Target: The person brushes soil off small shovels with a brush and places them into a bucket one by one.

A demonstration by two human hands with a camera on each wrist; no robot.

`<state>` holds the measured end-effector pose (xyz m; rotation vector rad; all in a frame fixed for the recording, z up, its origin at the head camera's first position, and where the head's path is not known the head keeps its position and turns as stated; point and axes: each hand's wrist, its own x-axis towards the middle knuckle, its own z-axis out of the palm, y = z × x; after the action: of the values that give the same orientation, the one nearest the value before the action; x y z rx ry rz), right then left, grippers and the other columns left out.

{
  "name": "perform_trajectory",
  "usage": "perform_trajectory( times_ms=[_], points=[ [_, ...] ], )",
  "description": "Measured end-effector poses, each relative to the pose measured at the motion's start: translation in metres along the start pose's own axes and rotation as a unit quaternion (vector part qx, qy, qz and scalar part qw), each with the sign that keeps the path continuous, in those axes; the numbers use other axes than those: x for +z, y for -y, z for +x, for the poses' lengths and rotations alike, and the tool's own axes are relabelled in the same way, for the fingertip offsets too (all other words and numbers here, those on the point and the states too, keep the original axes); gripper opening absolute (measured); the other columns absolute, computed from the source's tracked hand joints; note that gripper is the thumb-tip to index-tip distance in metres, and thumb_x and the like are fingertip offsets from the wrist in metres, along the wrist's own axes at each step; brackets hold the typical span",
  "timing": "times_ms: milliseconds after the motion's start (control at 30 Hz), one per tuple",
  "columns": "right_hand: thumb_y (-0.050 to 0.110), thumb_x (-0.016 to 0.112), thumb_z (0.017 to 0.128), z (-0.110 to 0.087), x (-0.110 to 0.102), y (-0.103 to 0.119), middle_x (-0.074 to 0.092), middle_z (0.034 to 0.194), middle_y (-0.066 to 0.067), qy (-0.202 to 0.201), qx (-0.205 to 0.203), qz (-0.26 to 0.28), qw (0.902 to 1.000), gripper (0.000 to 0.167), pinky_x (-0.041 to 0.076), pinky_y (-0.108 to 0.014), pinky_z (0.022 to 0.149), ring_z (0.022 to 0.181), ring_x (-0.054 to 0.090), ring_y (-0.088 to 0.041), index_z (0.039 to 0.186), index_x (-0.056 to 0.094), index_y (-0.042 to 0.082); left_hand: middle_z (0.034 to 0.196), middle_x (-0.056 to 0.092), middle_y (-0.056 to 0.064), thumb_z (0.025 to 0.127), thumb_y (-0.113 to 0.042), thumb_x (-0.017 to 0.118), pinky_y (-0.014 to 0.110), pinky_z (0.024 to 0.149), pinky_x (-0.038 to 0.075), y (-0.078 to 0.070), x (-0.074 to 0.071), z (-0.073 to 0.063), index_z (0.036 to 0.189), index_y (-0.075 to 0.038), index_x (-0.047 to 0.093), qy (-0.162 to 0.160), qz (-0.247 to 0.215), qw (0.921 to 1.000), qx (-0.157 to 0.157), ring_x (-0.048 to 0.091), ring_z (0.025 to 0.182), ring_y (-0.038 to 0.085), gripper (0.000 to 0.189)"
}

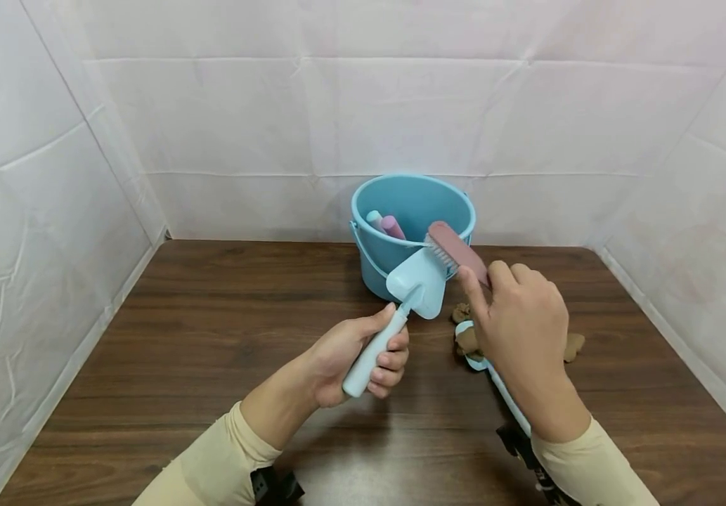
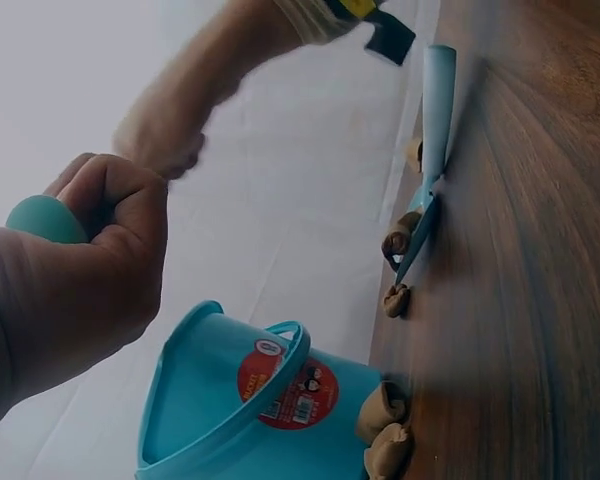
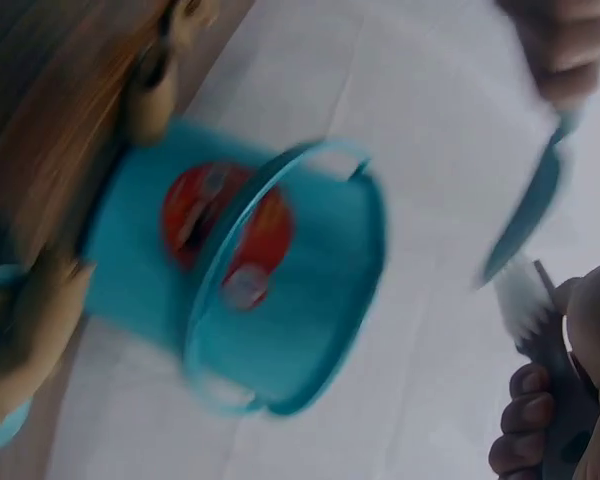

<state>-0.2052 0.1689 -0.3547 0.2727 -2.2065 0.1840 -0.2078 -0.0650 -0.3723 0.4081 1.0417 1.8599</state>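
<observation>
Head view: left hand (image 1: pixel 353 351) grips shovel (image 1: pixel 400 302); right hand (image 1: pixel 521 323) holds brush (image 1: pixel 454 251) against it.

A blue bucket (image 1: pixel 413 232) stands at the back of the wooden table (image 1: pixel 211 337), brown lumps (image 1: pixel 574 346) lying just beside it.

Left hand (image 1: pixel 363 351) fist-curled in a grip, thumb up — right hand (image 1: pixel 521 316) clenched, knuckles uppermost

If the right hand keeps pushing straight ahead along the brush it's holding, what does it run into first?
Probably the blue bucket. The right hand points its pink brush up and away over the light blue shovel blade held by the left hand; the brush tip already overlaps the bucket's near rim, though depth is uncertain.
</observation>
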Motion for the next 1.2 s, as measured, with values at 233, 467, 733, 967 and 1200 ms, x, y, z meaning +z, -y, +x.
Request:
perform_trajectory(
  times_ms=[233,467,733,967,1200],
  points=[
    [0.054,0.038,0.106,-0.014,-0.010,0.045,0.036,0.062,-0.003,0.026,-0.106,0.035,0.9934,0.058,0.032,-0.038,0.053,0.054,0.041,-0.025,0.072,0.047,0.009,0.067,0.035,-0.006,0.110,-0.040,0.027,0.021,0.051,0.030,0.001,-0.002,0.002,0.082,-0.014,0.043,-0.020,-0.016,0.9997,0.000,0.034,0.054,0.006,0.042],
    [0.052,0.041,0.106,-0.013,-0.001,0.035,0.036,0.061,-0.004,0.017,-0.075,0.034,0.9964,0.056,0.031,-0.039,0.053,0.053,0.039,-0.025,0.069,0.046,0.009,0.065,0.035,-0.006,0.110,-0.049,0.025,0.021,0.051,0.028,0.001,0.000,0.003,0.081,-0.013,0.041,-0.019,-0.020,0.9996,-0.011,0.034,0.052,0.006,0.048],
    [0.043,0.051,0.103,-0.001,0.008,-0.004,0.034,0.055,-0.006,-0.007,-0.004,-0.015,0.9998,0.054,0.031,-0.044,0.048,0.047,0.038,-0.030,0.063,0.042,0.009,0.064,0.034,-0.006,0.110,-0.051,0.024,0.021,0.050,0.029,0.000,0.000,0.001,0.079,-0.013,0.039,-0.009,0.008,0.9999,-0.005,0.034,0.052,0.007,0.051],
    [0.047,0.047,0.105,-0.002,-0.006,0.008,0.040,0.057,-0.007,0.001,-0.008,0.012,0.9999,0.055,0.033,-0.044,0.050,0.050,0.041,-0.030,0.067,0.048,0.007,0.065,0.034,-0.005,0.109,-0.051,0.025,0.022,0.051,0.028,0.000,-0.001,0.000,0.079,-0.013,0.040,-0.010,0.006,0.9999,-0.001,0.034,0.052,0.008,0.050],
    [0.057,0.036,0.106,-0.016,-0.017,0.049,0.031,0.060,-0.001,0.038,-0.088,0.049,0.9942,0.059,0.026,-0.033,0.053,0.052,0.033,-0.020,0.069,0.043,0.012,0.066,0.036,-0.006,0.110,-0.041,0.026,0.022,0.051,0.029,-0.001,-0.001,0.000,0.082,-0.013,0.042,-0.034,-0.005,0.9994,0.001,0.034,0.052,0.006,0.043]
  ],
)
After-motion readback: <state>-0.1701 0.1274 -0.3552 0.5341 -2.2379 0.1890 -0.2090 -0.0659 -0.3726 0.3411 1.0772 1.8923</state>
